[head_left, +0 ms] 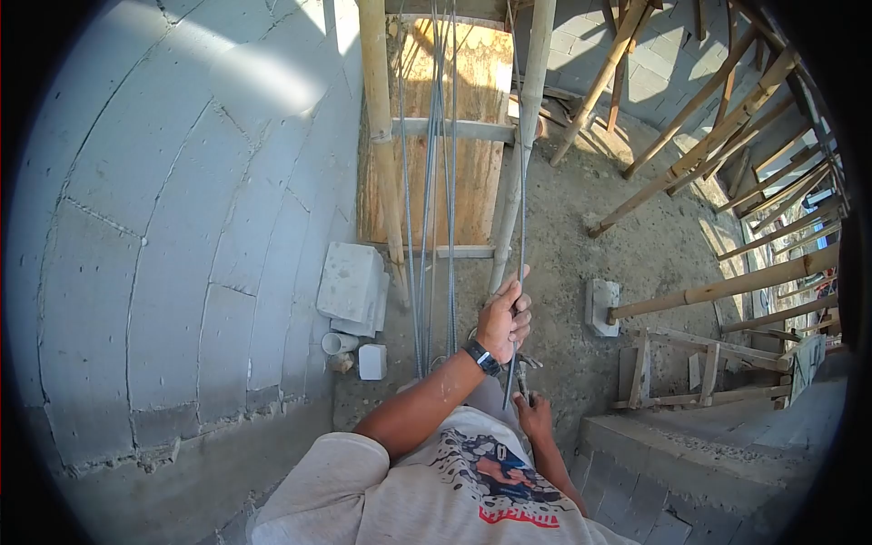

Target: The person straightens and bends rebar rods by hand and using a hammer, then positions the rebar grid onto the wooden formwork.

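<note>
My left hand (505, 318), with a dark watch on its wrist, is wrapped round a thin ribbed steel rebar (523, 204). The rebar runs steeply up beside the right pole of a bamboo ladder (385, 173), and its lower end hangs just below my hand. Lower down, my right hand (535, 414) is closed round the handle of a hammer-like tool (524, 372). Its head shows near the rebar's lower end, partly blurred into the floor; I cannot tell whether they touch. More rebars (432, 182) stand between the ladder poles, apart from my hands.
A grey block wall (173, 236) rises on the left. Blocks (351, 283), a pipe piece (338, 343) and a small white block (371, 361) lie by it. Plywood (472, 82) sits behind the ladder. Bamboo props (699, 163) and a wooden frame (708, 372) stand at right.
</note>
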A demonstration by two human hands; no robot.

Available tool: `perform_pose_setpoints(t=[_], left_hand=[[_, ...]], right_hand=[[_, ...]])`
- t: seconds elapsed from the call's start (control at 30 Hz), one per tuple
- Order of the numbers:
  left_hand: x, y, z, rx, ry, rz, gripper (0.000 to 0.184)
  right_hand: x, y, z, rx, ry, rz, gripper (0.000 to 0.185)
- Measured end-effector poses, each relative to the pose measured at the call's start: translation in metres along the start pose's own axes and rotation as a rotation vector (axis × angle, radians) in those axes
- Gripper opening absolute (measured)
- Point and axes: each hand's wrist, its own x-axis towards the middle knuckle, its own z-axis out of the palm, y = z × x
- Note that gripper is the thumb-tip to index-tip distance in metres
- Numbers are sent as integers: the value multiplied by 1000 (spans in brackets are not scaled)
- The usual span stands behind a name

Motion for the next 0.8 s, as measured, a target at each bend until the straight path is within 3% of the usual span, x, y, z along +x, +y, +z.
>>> perform_pose_setpoints(t=[0.33, 0.53, 0.8], left_hand=[[-2, 4, 9, -31, 0, -1, 43], [-10, 10, 23, 200, 55, 86, 45], [-18, 24, 35, 232, 51, 88, 47]], right_hand=[[-7, 6, -3, -48, -8, 28, 52], [-4, -13, -4, -39, -29, 52, 53], [-5, -20, -2, -51, -63, 48, 48]])
